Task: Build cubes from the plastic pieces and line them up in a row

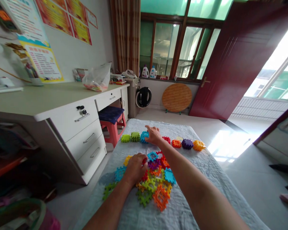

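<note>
My right hand (pixel 154 134) is at the back row, its thumb and fingers around the right side of a stack of blue interlocking tiles (pixel 144 136). My left hand (pixel 136 166) is closed over the near pile, with a red interlocking tile (pixel 144 161) showing at its fingertips. Loose notched plastic tiles lie heaped beside and under it: an orange tile (pixel 161 197), a blue tile (pixel 170 175), a green tile (pixel 144 197) and several more. Part of the pile is hidden by my left hand and right forearm.
Along the row stand green stacks (pixel 135 136), a red stack (pixel 166 139), an orange stack (pixel 176 143), a purple stack (pixel 187 144) and a yellow stack (pixel 199 145). A pale blue cloth (pixel 192 198) lies beneath everything. Left are a drawer desk (pixel 81 127) and a pink stool (pixel 113 131).
</note>
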A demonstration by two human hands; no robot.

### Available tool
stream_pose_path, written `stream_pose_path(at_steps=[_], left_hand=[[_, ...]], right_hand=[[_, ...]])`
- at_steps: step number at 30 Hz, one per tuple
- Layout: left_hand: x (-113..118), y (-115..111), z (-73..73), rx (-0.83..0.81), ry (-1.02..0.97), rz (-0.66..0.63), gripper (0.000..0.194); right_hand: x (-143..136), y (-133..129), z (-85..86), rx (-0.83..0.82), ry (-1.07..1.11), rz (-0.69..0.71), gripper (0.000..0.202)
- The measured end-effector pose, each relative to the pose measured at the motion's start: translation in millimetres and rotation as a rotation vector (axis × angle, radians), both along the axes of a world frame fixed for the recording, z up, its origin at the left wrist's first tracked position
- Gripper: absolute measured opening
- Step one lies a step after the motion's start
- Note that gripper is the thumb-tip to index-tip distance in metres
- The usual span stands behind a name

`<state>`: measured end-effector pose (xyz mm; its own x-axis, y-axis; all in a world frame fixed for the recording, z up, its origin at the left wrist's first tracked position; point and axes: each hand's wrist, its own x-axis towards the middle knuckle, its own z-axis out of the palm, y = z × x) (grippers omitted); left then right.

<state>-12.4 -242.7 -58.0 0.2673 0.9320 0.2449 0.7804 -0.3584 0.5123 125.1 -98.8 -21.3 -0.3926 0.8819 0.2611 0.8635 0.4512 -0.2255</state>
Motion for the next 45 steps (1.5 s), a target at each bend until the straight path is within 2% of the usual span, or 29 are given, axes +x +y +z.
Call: stream_pose_path(at_steps=[10,14,20,23,27,31,34,36,38,42,45], left_hand=[[-0.8,0.7,-1.7,-0.013,-0.010,0.002,0.018],[-1.2,0.1,-1.1,-0.001,-0.007,-0.008,0.017],[-1.2,-0.2,-1.5,0.015,-0.005,-0.014,0.017],[-1.0,0.1,-3.5,0.019,0.010,-0.002,0.015],[-0.6,-0.1,-5.0,0.029,0.018,-0.002,0.016],[-0.1,-1.0,-2.3,0.018,0.005,-0.023,0.018],[1.0,-1.5,0.6,0.021,-0.008,-0.054,0.019],[1.9,-1.8,1.8,0.021,-0.011,-0.060,0.018],[2.8,-2.3,2.3,0.019,-0.014,-0.055,0.018],[3.4,-3.6,2.2,0.016,-0.015,-0.026,0.018],[2.7,-4.1,1.7,-0.001,-0.003,-0.013,0.017]], right_hand=[[-5.1,-1.9,-0.3,-0.072,-0.082,0.026,0.086],[-5.7,-0.9,-2.4,-0.094,-0.084,0.027,0.081],[-0.1,-4.4,3.6,-0.052,-0.025,0.006,0.087],[17.4,-12.2,14.1,0.042,0.128,-0.036,0.082],[61.3,-38.6,23.1,0.098,0.316,-0.070,0.066],[107.2,-85.3,14.9,0.036,0.308,0.025,0.044],[123.3,-116.4,4.1,-0.028,0.279,0.054,0.037],[120.4,-125.3,-0.4,-0.044,0.250,0.061,0.034],[107.1,-123.1,-1.5,-0.040,0.205,0.084,0.030],[62.6,-100.8,1.9,-0.006,0.106,0.172,0.028],[31.2,-87.4,4.3,-0.011,-0.006,0.147,0.030]])
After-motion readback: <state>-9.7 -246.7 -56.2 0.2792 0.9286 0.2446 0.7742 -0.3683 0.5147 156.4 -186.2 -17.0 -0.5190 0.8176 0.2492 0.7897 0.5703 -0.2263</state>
